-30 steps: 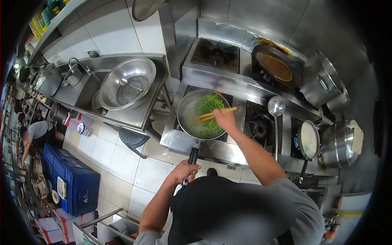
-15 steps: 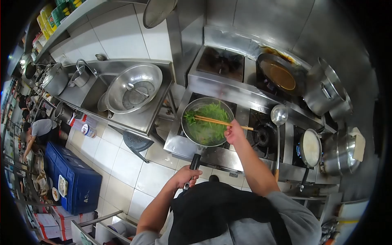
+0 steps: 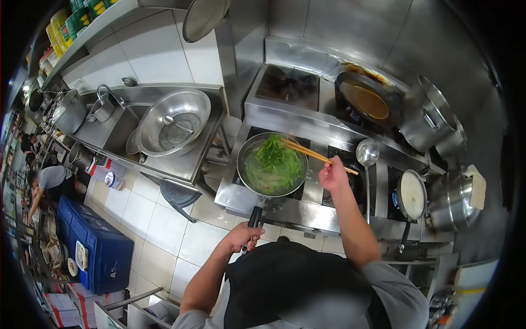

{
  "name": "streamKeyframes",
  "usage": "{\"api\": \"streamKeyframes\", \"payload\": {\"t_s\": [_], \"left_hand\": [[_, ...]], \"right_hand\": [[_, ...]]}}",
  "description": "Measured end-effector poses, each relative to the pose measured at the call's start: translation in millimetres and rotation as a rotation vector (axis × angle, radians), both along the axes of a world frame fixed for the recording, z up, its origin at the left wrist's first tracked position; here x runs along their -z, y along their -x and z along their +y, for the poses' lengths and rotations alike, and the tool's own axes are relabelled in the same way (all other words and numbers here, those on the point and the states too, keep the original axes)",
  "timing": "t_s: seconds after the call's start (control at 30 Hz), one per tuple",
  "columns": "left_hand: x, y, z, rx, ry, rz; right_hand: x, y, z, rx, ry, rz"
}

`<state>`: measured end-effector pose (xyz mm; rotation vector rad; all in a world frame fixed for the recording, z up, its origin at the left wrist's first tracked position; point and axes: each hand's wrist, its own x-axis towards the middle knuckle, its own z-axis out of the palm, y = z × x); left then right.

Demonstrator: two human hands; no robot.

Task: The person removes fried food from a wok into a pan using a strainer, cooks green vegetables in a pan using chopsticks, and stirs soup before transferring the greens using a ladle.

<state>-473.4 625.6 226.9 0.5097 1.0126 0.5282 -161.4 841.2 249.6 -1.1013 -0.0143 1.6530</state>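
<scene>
My left hand [image 3: 245, 236] is closed around the black handle [image 3: 255, 217] of a frying pan [image 3: 240, 160] on the stove. Long green vegetable strips [image 3: 272, 154] lie in cloudy liquid in the pan, heaped up toward its far side. My right hand [image 3: 334, 174], to the right of the pan, grips a pair of wooden chopsticks [image 3: 309, 151]. Their tips reach into the top of the green heap.
A ladle [image 3: 367, 153] lies right of the pan. Beyond it, a small pan [image 3: 411, 194] of whitish liquid sits over a blue flame. A dark wok [image 3: 346, 101] and steel pots [image 3: 424, 129] stand behind. At left are a metal basin [image 3: 150, 123] and blue bin [image 3: 98, 241].
The chopsticks have moved from across the pan's middle toward its far right side. The greens are now bunched higher at the far side. My left hand still holds the handle.
</scene>
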Motion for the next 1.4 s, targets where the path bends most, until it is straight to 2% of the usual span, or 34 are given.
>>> {"api": "streamKeyframes", "payload": {"t_s": [0.17,0.3,0.43,0.5,0.53,0.57,0.67,0.7,0.77,0.8,0.83,0.9,0.93,1.0,1.03,1.13,1.23,1.4], "left_hand": [[-0.9,0.5,3.0,-0.016,-0.007,-0.007],[4.7,3.1,3.6,-0.008,-0.019,-0.019],[0.7,4.3,2.9,0.009,-0.029,-0.002],[-2.7,7.3,2.9,-0.003,-0.023,-0.009],[-3.3,8.5,3.8,0.009,-0.029,-0.001],[-3.3,8.9,3.4,0.022,-0.032,0.006],[-6.2,7.7,3.8,-0.015,0.015,-0.016],[-7.7,7.9,4.3,-0.017,0.017,-0.017],[-8.5,6.7,2.0,-0.024,0.01,-0.031],[-6.6,5.4,1.6,-0.031,0.01,-0.034],[-4.2,5.2,2.6,-0.045,0.016,-0.042],[-1.2,8.1,1.7,-0.064,0.027,-0.042],[0.0,8.1,1.3,-0.06,0.029,-0.051],[3.5,8.3,1.1,-0.052,0.035,-0.066],[2.6,8.6,1.6,-0.055,0.027,-0.064],[-3.6,8.4,2.3,-0.02,0.026,-0.021],[-1.0,9.8,3.9,-0.003,0.001,-0.028],[1.0,12.4,4.8,0.011,0.012,-0.027]], "right_hand": [[-26.7,3.6,4.2,0.024,-0.112,0.018],[-40.2,4.6,9.0,-0.001,-0.092,0.031],[-54.8,-6.0,-0.8,-0.025,-0.207,-0.07],[-65.3,-13.0,-11.4,-0.035,-0.28,-0.528],[-86.3,-10.3,-21.6,-0.102,-0.332,-0.893],[-84.1,-10.4,-19.1,-0.109,-0.325,-0.894],[-70.0,1.2,2.3,-0.209,-0.658,-1.177],[-58.6,16.8,3.8,-0.22,-0.607,-1.11],[-23.1,47.8,22.4,-0.267,-0.545,-1.329],[12.9,57.6,31.3,-0.308,-0.606,-1.304],[42.7,65.6,42.6,-0.366,-0.474,-1.204],[14.4,90.8,23.8,-0.249,-0.176,-0.728],[19.2,90.6,22.1,-0.252,-0.175,-0.724],[24.1,82.5,20.6,-0.188,-0.005,-0.43],[24.2,78.1,19.2,-0.189,-0.014,-0.429],[28.2,56.5,9.0,-0.137,0.031,-0.123],[24.2,35.6,-0.3,-0.098,0.065,0.001],[9.3,19.7,-1.9,-0.049,0.026,-0.022]]}}
